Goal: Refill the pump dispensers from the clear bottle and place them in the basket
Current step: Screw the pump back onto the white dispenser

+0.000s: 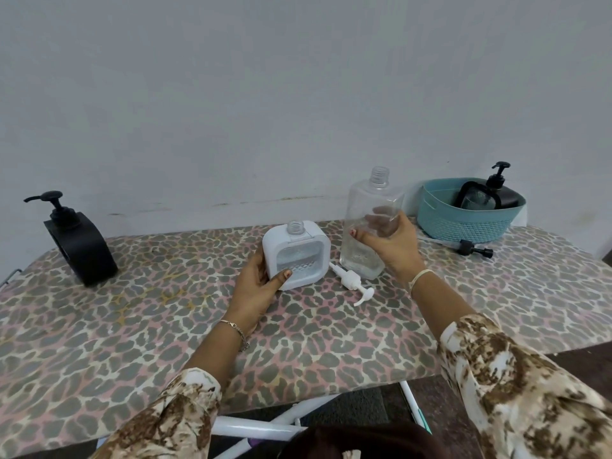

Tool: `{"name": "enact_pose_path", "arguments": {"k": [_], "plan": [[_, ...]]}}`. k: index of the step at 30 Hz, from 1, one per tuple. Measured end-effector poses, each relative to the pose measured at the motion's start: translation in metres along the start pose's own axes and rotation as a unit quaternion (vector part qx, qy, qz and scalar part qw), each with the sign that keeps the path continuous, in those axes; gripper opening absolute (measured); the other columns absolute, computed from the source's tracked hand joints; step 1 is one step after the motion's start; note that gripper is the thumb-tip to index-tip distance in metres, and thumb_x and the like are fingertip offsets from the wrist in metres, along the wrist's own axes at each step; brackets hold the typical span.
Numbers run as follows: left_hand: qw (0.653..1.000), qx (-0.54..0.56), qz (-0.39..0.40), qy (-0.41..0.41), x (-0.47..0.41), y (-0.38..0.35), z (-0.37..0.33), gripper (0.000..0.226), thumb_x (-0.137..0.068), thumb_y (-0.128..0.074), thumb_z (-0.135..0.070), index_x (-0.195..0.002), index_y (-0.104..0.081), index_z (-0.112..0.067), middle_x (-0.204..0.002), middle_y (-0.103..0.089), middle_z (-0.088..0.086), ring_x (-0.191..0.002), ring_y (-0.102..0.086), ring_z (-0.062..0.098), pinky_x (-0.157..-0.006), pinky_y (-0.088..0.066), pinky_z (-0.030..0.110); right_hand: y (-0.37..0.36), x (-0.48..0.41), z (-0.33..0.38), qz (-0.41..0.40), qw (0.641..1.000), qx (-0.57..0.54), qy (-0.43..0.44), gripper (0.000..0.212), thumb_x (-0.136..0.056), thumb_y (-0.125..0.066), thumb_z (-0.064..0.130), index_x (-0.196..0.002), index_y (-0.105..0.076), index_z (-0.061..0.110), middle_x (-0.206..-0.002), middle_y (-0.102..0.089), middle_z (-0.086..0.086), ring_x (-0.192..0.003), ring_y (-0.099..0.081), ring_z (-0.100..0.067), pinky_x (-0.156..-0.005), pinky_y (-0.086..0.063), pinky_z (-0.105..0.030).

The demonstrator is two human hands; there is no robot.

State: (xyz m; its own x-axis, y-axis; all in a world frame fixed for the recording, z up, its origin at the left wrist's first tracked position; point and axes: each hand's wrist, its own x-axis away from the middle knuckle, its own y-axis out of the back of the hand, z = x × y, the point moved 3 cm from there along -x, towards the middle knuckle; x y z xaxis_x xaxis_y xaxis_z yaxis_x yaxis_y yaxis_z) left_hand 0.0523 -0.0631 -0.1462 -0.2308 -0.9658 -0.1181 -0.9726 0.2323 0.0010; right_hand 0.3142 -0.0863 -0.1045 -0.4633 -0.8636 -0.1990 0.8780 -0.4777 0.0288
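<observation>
A white square dispenser [299, 251] stands uncapped on the table, with my left hand [256, 286] gripping its left side. Its white pump head [352, 282] lies on the table just to its right. The tall clear bottle [367, 207] stands upright with its neck uncapped and a little liquid at the bottom; my right hand [390, 243] is wrapped around its middle. A black dispenser [77, 245] with its pump fitted stands at the far left. The teal basket [463, 223] at the back right holds a black pump dispenser [500, 190].
A black pump cap with a long tube [463, 247] lies on the table in front of the basket. The leopard-print table [132, 326] runs up to a pale wall. White frame legs [265, 425] show below the front edge.
</observation>
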Motion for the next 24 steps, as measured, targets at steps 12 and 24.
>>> {"name": "enact_pose_path", "arguments": {"k": [12,24], "plan": [[0.997,-0.043,-0.060,-0.002,0.002,0.000,0.001,0.054,-0.089,-0.063,-0.008,-0.141,-0.046,-0.013,-0.132,-0.060,0.006,-0.117,-0.060,0.022,-0.101,-0.048,0.044,0.008,0.077,-0.003,-0.141,0.982,0.124,-0.027,0.083,-0.062,-0.087,0.042,-0.126,-0.039,0.019,-0.120,-0.049,0.001,-0.112,-0.050,-0.017,-0.099,-0.043,-0.034],[0.995,-0.043,-0.090,0.001,0.008,-0.002,-0.008,0.055,-0.088,-0.065,-0.005,-0.139,-0.047,-0.012,-0.133,-0.058,0.003,-0.117,-0.059,0.021,-0.099,-0.049,0.046,-0.005,0.104,-0.024,-0.075,0.953,0.295,-0.012,0.020,-0.075,-0.075,0.034,-0.089,-0.062,0.029,-0.085,-0.063,0.013,-0.089,-0.060,-0.011,-0.086,-0.045,-0.034]]}}
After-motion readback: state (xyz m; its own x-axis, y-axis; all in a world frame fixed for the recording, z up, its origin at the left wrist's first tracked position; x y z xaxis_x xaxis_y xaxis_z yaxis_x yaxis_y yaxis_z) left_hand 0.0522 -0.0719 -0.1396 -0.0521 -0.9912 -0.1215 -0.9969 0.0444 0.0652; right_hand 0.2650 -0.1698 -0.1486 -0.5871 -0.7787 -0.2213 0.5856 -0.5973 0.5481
